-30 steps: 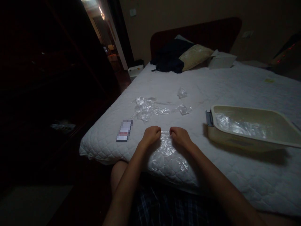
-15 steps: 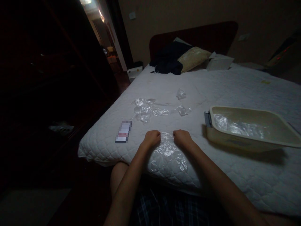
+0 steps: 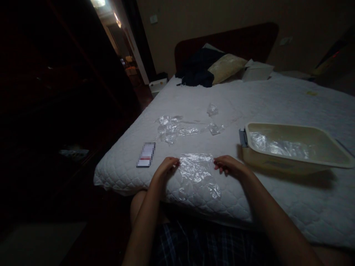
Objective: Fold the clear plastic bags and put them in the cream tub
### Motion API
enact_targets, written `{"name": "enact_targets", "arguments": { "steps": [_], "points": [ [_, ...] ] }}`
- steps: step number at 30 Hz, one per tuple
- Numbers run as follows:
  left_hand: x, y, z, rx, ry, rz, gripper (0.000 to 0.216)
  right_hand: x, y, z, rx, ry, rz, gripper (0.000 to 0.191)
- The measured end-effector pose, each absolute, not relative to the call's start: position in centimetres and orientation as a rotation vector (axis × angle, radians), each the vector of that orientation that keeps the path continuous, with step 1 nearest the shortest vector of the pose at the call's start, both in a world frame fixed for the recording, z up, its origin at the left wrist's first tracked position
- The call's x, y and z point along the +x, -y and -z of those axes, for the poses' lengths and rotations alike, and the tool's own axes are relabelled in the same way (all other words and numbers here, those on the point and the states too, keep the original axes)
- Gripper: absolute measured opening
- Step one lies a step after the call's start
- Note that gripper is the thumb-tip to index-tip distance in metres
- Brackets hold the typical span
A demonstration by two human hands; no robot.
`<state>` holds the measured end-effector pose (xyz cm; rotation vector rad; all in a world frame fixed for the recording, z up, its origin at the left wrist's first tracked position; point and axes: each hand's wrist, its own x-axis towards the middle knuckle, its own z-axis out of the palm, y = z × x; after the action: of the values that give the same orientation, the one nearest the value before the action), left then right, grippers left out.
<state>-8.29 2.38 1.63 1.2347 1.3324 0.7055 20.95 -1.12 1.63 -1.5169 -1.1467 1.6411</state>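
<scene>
A clear, crinkled plastic bag [image 3: 197, 171] lies spread on the white quilted bed cover, its top edge pulled wide and fairly straight. My left hand [image 3: 168, 165] pinches the bag's upper left side between closed fingertips. At the upper right corner, the thumb and forefinger of my right hand [image 3: 229, 165] are closed on the edge, while its other fingers curl loosely below. Beyond my hands, more crumpled clear plastic [image 3: 169, 129] is strewn over the cover, with small pieces to its right.
A cream plastic bin [image 3: 294, 166] with grey side clips stands to the right, clear plastic inside it. A phone [image 3: 146, 155] lies left of my hands. Dark clothing [image 3: 196, 68], a beige pillow [image 3: 229, 68] and a white box [image 3: 257, 71] sit by the headboard [image 3: 249, 37].
My hands have moved apart, from close together at the bag's gathered top to its two sides. The top edge is now spread wide. The loose plastic and the bin stay put.
</scene>
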Motion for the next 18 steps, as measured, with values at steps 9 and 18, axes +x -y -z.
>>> {"name": "enact_targets", "arguments": {
  "steps": [9, 18],
  "points": [
    [-8.4, -3.0, -1.6, 1.158, -1.123, -0.624, 0.019, 20.2, 1.2, -1.5, -1.437, 1.143, -1.661, 0.022],
    [-7.9, -3.5, -0.1, 1.211, -1.189, -0.691, 0.024, 19.6, 1.4, -0.5, -1.365, 1.147, -1.54, 0.031]
  ]
}}
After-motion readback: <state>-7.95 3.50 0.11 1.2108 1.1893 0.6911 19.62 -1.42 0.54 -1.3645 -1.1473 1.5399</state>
